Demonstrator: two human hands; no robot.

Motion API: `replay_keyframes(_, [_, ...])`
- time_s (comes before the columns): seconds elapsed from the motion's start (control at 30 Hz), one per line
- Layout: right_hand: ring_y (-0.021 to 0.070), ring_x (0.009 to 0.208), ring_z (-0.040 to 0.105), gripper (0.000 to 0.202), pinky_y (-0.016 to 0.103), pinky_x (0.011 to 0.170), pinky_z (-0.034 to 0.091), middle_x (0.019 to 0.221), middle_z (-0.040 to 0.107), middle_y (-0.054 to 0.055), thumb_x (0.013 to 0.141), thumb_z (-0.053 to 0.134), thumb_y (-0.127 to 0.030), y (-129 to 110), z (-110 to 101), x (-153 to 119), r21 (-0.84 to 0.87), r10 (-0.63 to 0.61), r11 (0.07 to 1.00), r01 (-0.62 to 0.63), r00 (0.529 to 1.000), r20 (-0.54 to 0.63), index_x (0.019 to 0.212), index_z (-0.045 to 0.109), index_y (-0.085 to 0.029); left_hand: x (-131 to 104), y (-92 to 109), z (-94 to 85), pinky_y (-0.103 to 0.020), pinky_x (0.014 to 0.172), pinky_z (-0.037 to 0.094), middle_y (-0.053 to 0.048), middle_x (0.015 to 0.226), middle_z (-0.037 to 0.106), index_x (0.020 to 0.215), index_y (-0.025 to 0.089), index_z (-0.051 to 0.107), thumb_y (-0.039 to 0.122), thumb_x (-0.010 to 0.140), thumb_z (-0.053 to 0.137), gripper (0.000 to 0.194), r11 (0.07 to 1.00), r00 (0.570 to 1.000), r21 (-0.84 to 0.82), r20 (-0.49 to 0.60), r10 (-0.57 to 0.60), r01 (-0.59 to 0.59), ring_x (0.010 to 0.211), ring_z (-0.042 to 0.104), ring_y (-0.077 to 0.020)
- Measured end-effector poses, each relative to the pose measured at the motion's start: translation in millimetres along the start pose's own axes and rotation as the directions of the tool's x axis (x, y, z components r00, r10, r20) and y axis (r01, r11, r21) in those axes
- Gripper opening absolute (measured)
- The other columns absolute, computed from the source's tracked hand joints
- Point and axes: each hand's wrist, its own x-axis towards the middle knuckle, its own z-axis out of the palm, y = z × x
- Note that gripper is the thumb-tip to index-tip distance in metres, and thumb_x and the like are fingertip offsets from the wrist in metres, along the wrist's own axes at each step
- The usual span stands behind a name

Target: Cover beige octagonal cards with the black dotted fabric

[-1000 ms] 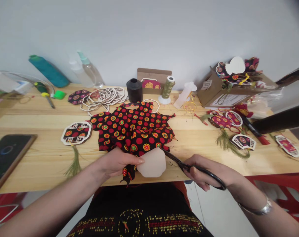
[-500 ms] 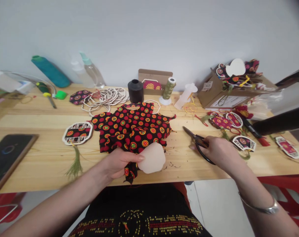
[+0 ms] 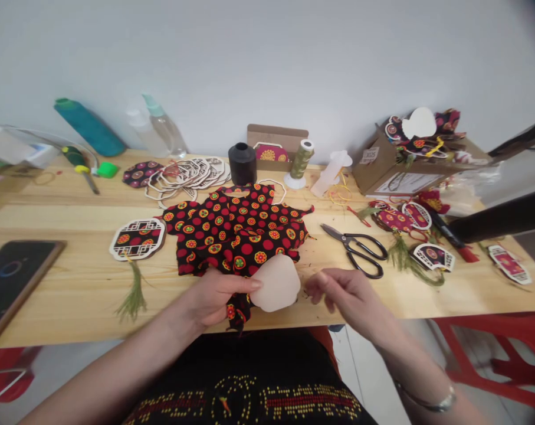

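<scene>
Pinched between the thumb and fingers of my left hand (image 3: 220,294) is a pale, rounded card piece (image 3: 276,284). Black cloth with red dots and flowers (image 3: 245,224) lies spread behind it, and a scrap of the same cloth hangs under my left fingers. My right hand (image 3: 342,295) is just right of the card, fingers curled and slightly apart, holding nothing that shows. Black-handled scissors (image 3: 358,247) lie on the table beyond my right hand. A framed ornament (image 3: 138,239) with a green tassel rests left of the cloth.
Behind the cloth stand a black thread spool (image 3: 243,164) and a green thread cone (image 3: 302,160). Pale cut-out frames (image 3: 191,177) are piled at back left. A cardboard box (image 3: 382,171) is at right, with ornaments near it. A phone (image 3: 17,277) lies far left.
My right hand has let go of the scissors, which now lie on the table, and has moved left toward the card. My left hand still holds the card, nearly unmoved.
</scene>
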Motion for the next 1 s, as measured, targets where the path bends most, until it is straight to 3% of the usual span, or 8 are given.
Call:
replay_keyframes(0.07, [0.0131,0.061,0.055,0.044,0.025,0.053,0.043,0.071,0.066,0.006,0.088,0.049,-0.054,2,15,4,0.191,0.027,0.981,-0.041,0.997,0.076,0.080,0.069,-0.015,-1,-1,2.3,-0.026,0.065,0.056,-0.009,0.070,0.076,0.069,0.010,0.076,0.004,0.051,0.080,0.019,1.000,1.000,0.017,-0.001,0.014,-0.014,0.070,0.071,-0.0217])
replay_keyframes(0.13, [0.0118,0.063,0.055,0.037,0.024,0.058,0.045,0.077,0.067,0.004,0.084,0.059,-0.050,3,25,9,0.317,0.033,0.947,-0.052,0.997,0.065,0.090,0.070,-0.016,-3,-1,4.0,-0.028,0.066,0.056,-0.008,0.071,0.076,0.071,0.011,0.075,0.004,0.051,0.080,0.022,0.999,1.000,0.031,-0.001,0.029,-0.029,0.073,0.072,-0.0241])
replay_keyframes(0.3, [0.0137,0.078,0.061,0.031,0.025,0.070,0.047,0.085,0.071,0.004,0.076,0.071,-0.042,2,36,18,0.504,0.057,0.860,-0.081,0.996,0.062,0.096,0.072,-0.018,-2,-4,3.7,-0.029,0.066,0.056,-0.007,0.072,0.076,0.074,0.013,0.075,0.005,0.051,0.080,0.025,0.998,0.998,0.034,0.032,0.045,-0.046,0.078,0.072,-0.0256])
replay_keyframes(0.57, [0.0100,0.064,0.056,0.027,0.023,0.063,0.041,0.072,0.070,0.002,0.072,0.074,-0.042,6,41,23,0.570,0.128,0.809,-0.146,0.989,0.072,0.081,0.076,-0.016,-1,-7,3.7,-0.038,0.086,0.053,-0.009,0.082,0.077,0.081,0.014,0.076,0.006,0.057,0.077,0.025,0.999,0.996,0.047,0.090,0.014,-0.018,0.091,0.071,-0.0284])
replay_keyframes(0.77, [0.0085,0.054,0.050,0.029,0.023,0.055,0.038,0.060,0.065,0.001,0.066,0.077,-0.043,0,40,25,0.585,0.191,0.787,-0.193,0.979,0.066,0.069,0.075,-0.014,0,-9,3.6,-0.039,0.092,0.052,-0.009,0.092,0.077,0.086,0.014,0.077,0.006,0.054,0.080,0.034,1.000,0.999,0.024,0.048,0.008,-0.009,0.097,0.069,-0.0287])
replay_keyframes(1.0, [0.0083,0.051,0.047,0.026,0.024,0.054,0.037,0.055,0.062,0.000,0.068,0.075,-0.041,3,42,25,0.554,0.178,0.819,-0.151,0.984,0.004,0.065,0.075,-0.016,1,-8,4.6,-0.043,0.091,0.052,-0.010,0.085,0.077,0.079,0.013,0.076,0.012,0.056,0.081,0.023,0.997,0.994,0.066,0.107,0.026,-0.033,0.091,0.070,-0.0300])
